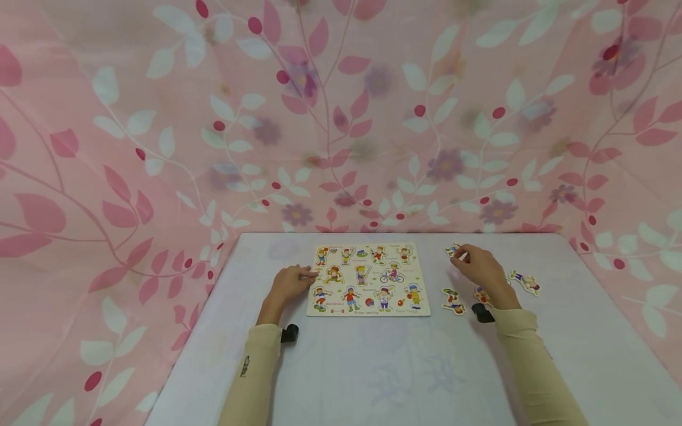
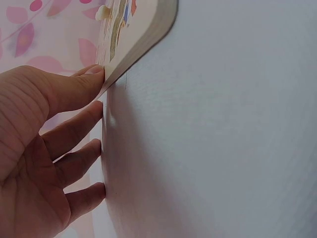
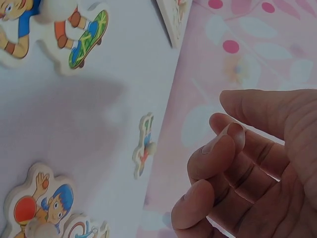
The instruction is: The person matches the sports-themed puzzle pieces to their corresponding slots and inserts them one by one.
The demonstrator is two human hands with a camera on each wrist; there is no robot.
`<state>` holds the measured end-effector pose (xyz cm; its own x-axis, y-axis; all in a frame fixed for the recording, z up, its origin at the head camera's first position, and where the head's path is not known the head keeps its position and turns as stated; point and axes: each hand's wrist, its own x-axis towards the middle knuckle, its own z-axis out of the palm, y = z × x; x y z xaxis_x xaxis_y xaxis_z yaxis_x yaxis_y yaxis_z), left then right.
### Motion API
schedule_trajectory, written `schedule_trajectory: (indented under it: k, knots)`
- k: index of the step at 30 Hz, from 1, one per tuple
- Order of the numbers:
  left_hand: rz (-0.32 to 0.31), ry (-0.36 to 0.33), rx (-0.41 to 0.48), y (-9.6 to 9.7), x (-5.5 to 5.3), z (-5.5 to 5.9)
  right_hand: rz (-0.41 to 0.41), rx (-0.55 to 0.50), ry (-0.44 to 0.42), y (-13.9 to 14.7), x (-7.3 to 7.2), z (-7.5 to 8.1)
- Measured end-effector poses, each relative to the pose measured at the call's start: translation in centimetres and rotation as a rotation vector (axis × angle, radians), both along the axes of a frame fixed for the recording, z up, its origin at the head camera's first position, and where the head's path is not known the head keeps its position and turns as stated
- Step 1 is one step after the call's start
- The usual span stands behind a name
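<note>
A wooden puzzle board (image 1: 417, 278) printed with children playing sports lies on the table. At its left edge is my left hand (image 1: 290, 283); in the left wrist view its thumb (image 2: 81, 89) touches the board's edge, and the other fingers extend with tips at the table. To the right of the board, my right hand (image 1: 479, 265) hovers with loosely bent fingers and holds nothing. Just past its fingertips lies a small figure piece (image 1: 452, 250). Nearer me are a skateboarder piece (image 1: 454, 302) and another piece (image 1: 482, 294), partly hidden by the right wrist.
Another figure piece (image 1: 524, 283) lies right of the right hand. In the right wrist view, a table tennis piece (image 3: 57, 203) has a round knob. A white cloth (image 1: 373, 367) covers the table, and a pink floral curtain (image 1: 341, 130) hangs behind and at both sides.
</note>
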<state>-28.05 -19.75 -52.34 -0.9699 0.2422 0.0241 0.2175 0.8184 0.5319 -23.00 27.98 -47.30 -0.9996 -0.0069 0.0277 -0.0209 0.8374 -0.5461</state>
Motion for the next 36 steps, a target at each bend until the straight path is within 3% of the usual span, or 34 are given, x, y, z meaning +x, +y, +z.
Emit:
schedule_trajectory:
  k: [15, 36]
  knots:
    - [0.017, -0.011, 0.006, 0.2, 0.0, 0.2, -0.051, 0.032, -0.062, 2.2, 0.4, -0.4]
    - [0.02, -0.014, 0.0, 0.0, -0.2, -0.2, -0.114, -0.01, -0.142, 4.7, 1.2, -0.6]
